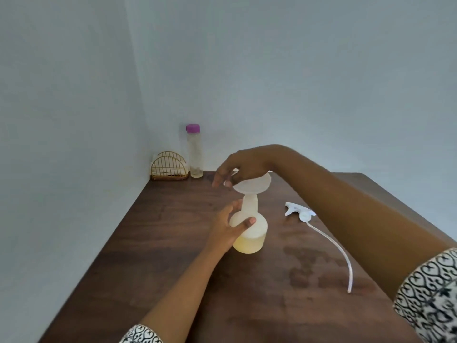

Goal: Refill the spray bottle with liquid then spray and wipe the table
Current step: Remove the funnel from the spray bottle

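The bottle (249,231) stands upright near the middle of the tabletop (153,268), uncapped, with pale yellow liquid filling roughly its lower third. A white funnel (252,185) sits in its neck, bowl uppermost.

Left hand (228,227): forearm reaches in from the lower left, palm toward the bottle. The grip is closed round the bottle's shoulder, thumb across the front, fingers wrapped behind.

Right hand (243,167): arm crosses in from the right, wrist bent downward over the funnel. The grip is narrow, fingertips pinching the funnel's rim on its left side; the other fingers hang loosely spread.

The sprayer (299,212) lies on its side on the tabletop to the right of the bottle, apart from it, its tube (333,246) trailing toward the near edge.

In the far corner stand a tall clear flask (194,152) with a purple cap and, just beside it, a gold wire holder (169,167). Both sleeves are patterned black and white.
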Demonstrator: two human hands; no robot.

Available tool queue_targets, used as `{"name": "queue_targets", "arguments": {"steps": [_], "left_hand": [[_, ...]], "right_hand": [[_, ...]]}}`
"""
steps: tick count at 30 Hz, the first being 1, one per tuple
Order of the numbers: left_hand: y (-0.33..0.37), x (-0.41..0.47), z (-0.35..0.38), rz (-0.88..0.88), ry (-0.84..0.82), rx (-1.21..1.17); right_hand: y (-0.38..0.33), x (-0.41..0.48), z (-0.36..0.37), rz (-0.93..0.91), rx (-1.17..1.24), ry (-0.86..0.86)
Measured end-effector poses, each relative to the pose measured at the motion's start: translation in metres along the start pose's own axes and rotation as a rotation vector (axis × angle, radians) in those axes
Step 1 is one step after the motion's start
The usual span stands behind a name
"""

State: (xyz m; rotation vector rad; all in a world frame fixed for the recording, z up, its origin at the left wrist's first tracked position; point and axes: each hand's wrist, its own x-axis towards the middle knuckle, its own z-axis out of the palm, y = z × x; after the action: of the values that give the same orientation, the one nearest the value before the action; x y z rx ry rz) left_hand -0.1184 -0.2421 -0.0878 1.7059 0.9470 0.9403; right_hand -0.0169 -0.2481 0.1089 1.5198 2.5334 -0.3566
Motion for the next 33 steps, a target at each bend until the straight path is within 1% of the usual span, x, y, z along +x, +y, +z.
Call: {"name": "queue_targets", "arguments": {"steps": [3, 6, 10, 14, 18, 20, 23, 25, 28, 33], "left_hand": [[-0.01, -0.001, 0.006, -0.004, 0.006, -0.07], [-0.016, 0.001, 0.008, 0.003, 0.014, -0.083], [-0.02, 0.002, 0.012, 0.006, 0.035, -0.092], [-0.028, 0.004, 0.013, 0.006, 0.032, -0.121], [-0.029, 0.005, 0.013, 0.013, 0.022, -0.106], [-0.029, 0.005, 0.014, 0.017, 0.028, -0.112], [-0.029, 0.005, 0.015, 0.013, 0.034, -0.137], [-0.03, 0.005, 0.015, 0.013, 0.035, -0.137], [-0.03, 0.005, 0.015, 0.005, 0.037, -0.121], [-0.028, 0.006, 0.016, 0.006, 0.033, -0.114]], "right_hand": [[0.008, 0.004, 0.002, -0.002, 0.064, -0.014], [0.018, 0.001, -0.003, 0.044, 0.183, 0.071], [0.042, -0.008, 0.0, 0.175, 0.482, 0.209], [0.055, -0.016, 0.019, 0.269, 0.755, 0.343], [0.063, -0.026, 0.033, 0.336, 1.101, 0.376], [0.063, -0.03, 0.038, 0.37, 1.201, 0.418], [0.059, -0.032, 0.044, 0.395, 1.246, 0.541], [0.055, -0.033, 0.047, 0.393, 1.273, 0.593], [0.053, -0.034, 0.051, 0.42, 1.227, 0.681], [0.047, -0.034, 0.052, 0.47, 1.131, 0.775]]}}
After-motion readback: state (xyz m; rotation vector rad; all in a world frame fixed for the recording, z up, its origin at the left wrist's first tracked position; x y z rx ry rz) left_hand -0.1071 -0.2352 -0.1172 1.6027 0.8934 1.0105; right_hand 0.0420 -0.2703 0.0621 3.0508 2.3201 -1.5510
